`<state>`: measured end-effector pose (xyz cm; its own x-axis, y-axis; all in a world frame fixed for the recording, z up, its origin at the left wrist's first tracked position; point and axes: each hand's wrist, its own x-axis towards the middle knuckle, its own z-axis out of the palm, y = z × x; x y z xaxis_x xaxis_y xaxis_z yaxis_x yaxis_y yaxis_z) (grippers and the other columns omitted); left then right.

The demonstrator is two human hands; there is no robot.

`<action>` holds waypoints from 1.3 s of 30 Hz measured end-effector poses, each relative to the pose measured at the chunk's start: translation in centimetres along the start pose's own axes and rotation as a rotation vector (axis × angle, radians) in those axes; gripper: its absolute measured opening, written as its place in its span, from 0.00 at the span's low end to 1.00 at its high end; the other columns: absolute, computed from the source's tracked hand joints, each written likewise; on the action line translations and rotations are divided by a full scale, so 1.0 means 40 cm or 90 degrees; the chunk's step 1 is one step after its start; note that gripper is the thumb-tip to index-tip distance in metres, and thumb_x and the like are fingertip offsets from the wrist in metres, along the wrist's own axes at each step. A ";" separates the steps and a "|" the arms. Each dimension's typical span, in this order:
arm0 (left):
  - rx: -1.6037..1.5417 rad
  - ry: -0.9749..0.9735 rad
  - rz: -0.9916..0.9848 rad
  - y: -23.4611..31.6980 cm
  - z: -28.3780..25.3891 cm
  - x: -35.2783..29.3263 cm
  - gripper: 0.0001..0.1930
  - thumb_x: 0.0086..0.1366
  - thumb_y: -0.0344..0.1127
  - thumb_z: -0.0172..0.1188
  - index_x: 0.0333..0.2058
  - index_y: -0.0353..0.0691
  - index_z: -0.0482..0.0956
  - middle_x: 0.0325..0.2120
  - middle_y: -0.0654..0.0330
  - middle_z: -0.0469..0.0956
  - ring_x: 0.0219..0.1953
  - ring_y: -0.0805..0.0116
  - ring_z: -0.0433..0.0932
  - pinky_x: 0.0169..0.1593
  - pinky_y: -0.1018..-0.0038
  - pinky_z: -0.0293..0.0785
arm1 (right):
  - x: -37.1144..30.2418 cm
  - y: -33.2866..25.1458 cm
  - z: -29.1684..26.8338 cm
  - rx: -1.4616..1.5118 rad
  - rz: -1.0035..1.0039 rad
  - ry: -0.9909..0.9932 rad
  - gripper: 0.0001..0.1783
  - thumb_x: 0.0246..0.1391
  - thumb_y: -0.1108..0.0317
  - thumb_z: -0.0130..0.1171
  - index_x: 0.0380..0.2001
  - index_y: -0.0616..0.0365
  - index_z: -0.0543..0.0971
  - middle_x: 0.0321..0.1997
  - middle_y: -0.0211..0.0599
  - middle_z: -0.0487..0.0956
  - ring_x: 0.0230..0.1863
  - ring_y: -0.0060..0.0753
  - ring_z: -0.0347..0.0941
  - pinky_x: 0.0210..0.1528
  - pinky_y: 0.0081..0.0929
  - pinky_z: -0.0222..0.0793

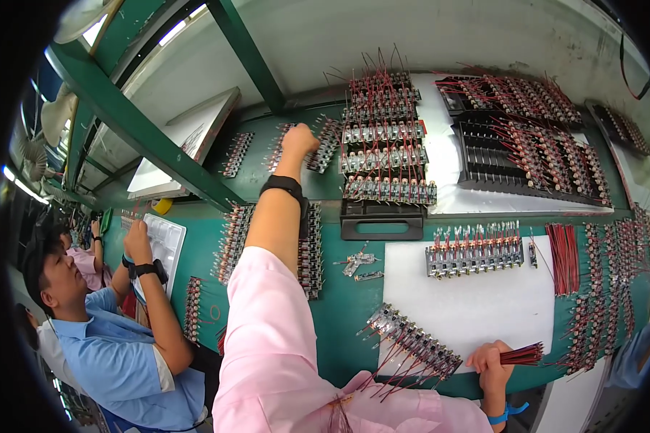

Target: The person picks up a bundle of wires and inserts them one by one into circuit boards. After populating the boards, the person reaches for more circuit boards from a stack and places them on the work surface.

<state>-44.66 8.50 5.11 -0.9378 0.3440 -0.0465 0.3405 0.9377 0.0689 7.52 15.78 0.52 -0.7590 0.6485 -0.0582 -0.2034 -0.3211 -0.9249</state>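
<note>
My left arm stretches far across the green bench, and my left hand [299, 140] is closed at the rows of small parts near the back wall. What its fingers grip is hidden. Beside it lies a row of small metal parts [326, 147]. Near the bench's front edge, my right hand [491, 361] is closed round a bundle of red and black wires [523, 354]. Left of that hand, a tilted row of small wired parts [412, 339] overlaps the white sheet [498, 310]. Another row of clear-bodied parts [474, 250] sits along the sheet's far side.
A black tray [381, 229] bears stacked rows of wired parts; more black trays [484, 169] stand at right. Red wires [562, 258] lie right of the sheet. A green frame post [141, 119] slants across the left. A co-worker in blue [115, 346] works at left.
</note>
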 end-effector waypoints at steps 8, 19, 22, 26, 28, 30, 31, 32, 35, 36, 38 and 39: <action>0.035 0.071 -0.107 -0.151 -0.160 -0.107 0.19 0.40 0.36 0.55 0.34 0.35 0.71 0.36 0.49 0.70 0.40 0.57 0.69 0.42 0.70 0.66 | 0.007 0.010 -0.003 -0.025 -0.028 -0.033 0.19 0.49 0.61 0.45 0.11 0.55 0.56 0.07 0.28 0.55 0.08 0.19 0.49 0.14 0.22 0.58; -0.080 0.076 0.021 -0.437 -0.197 -0.430 0.14 0.44 0.41 0.51 0.16 0.34 0.74 0.15 0.52 0.72 0.20 0.62 0.72 0.25 0.72 0.67 | 0.006 0.009 -0.004 -0.009 -0.049 -0.060 0.18 0.50 0.63 0.43 0.12 0.55 0.56 0.07 0.27 0.54 0.08 0.18 0.49 0.15 0.20 0.57; -0.126 0.070 0.040 -0.440 -0.157 -0.487 0.12 0.42 0.40 0.53 0.15 0.35 0.74 0.14 0.51 0.72 0.19 0.61 0.72 0.26 0.72 0.67 | 0.004 0.007 0.000 -0.025 -0.060 -0.065 0.17 0.50 0.64 0.42 0.12 0.55 0.55 0.07 0.26 0.54 0.08 0.18 0.49 0.16 0.20 0.57; -0.210 0.078 0.029 -0.356 -0.104 -0.553 0.08 0.35 0.35 0.58 0.14 0.36 0.75 0.15 0.51 0.73 0.21 0.60 0.73 0.29 0.72 0.68 | 0.001 0.002 0.001 -0.035 -0.065 -0.064 0.17 0.51 0.65 0.41 0.12 0.55 0.56 0.07 0.26 0.53 0.08 0.18 0.48 0.16 0.20 0.57; -0.255 0.086 0.023 -0.294 -0.087 -0.586 0.08 0.35 0.35 0.58 0.13 0.36 0.75 0.13 0.52 0.72 0.19 0.60 0.73 0.28 0.72 0.68 | -0.001 0.003 -0.001 -0.037 -0.066 -0.058 0.17 0.51 0.65 0.41 0.12 0.55 0.56 0.07 0.26 0.53 0.08 0.18 0.48 0.16 0.20 0.57; -0.241 0.082 0.036 -0.244 -0.082 -0.622 0.08 0.36 0.35 0.57 0.14 0.36 0.75 0.14 0.51 0.72 0.20 0.59 0.73 0.29 0.71 0.68 | -0.004 0.002 -0.004 -0.036 -0.067 -0.056 0.17 0.51 0.65 0.41 0.12 0.55 0.56 0.07 0.26 0.53 0.08 0.18 0.48 0.16 0.20 0.57; -0.235 0.078 0.044 -0.230 -0.076 -0.631 0.08 0.36 0.35 0.57 0.14 0.36 0.75 0.14 0.51 0.72 0.20 0.58 0.73 0.29 0.71 0.68 | -0.005 0.001 -0.004 -0.038 -0.066 -0.055 0.17 0.51 0.65 0.41 0.12 0.55 0.56 0.07 0.26 0.53 0.08 0.18 0.48 0.16 0.20 0.57; -0.238 0.078 0.043 -0.225 -0.068 -0.635 0.08 0.36 0.35 0.57 0.14 0.36 0.75 0.14 0.51 0.72 0.20 0.58 0.73 0.29 0.71 0.68 | -0.004 0.001 -0.002 -0.038 -0.068 -0.057 0.17 0.51 0.65 0.41 0.12 0.55 0.56 0.07 0.26 0.53 0.08 0.18 0.48 0.16 0.20 0.58; -0.196 0.118 0.013 -0.217 -0.033 -0.638 0.08 0.38 0.35 0.55 0.15 0.36 0.74 0.15 0.51 0.72 0.22 0.56 0.73 0.30 0.69 0.68 | -0.003 0.003 -0.001 -0.041 -0.069 -0.059 0.17 0.51 0.64 0.41 0.12 0.55 0.56 0.07 0.26 0.54 0.08 0.18 0.48 0.16 0.20 0.58; -0.198 0.116 0.013 -0.218 -0.018 -0.638 0.08 0.38 0.35 0.55 0.15 0.36 0.74 0.15 0.51 0.72 0.22 0.56 0.73 0.30 0.69 0.68 | -0.003 0.005 -0.003 -0.041 -0.070 -0.065 0.17 0.51 0.64 0.41 0.12 0.55 0.56 0.07 0.26 0.54 0.08 0.18 0.49 0.16 0.20 0.58; -0.172 0.126 -0.010 -0.224 -0.003 -0.637 0.08 0.38 0.35 0.55 0.15 0.36 0.74 0.16 0.50 0.73 0.23 0.55 0.72 0.31 0.68 0.68 | -0.002 0.007 -0.003 -0.035 -0.077 -0.077 0.17 0.51 0.63 0.42 0.12 0.55 0.56 0.07 0.26 0.54 0.08 0.18 0.49 0.16 0.20 0.58; -0.159 0.131 -0.022 -0.225 0.001 -0.637 0.08 0.38 0.36 0.55 0.16 0.36 0.74 0.17 0.50 0.73 0.24 0.55 0.72 0.31 0.67 0.68 | -0.002 0.006 -0.003 -0.034 -0.077 -0.076 0.17 0.51 0.63 0.42 0.12 0.55 0.56 0.07 0.26 0.54 0.08 0.18 0.49 0.16 0.20 0.58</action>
<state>-23.85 -8.71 5.63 -0.9513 0.2711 0.1468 0.3048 0.8989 0.3148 7.59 15.75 0.27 -0.7995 0.5929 0.0965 -0.2666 -0.2064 -0.9414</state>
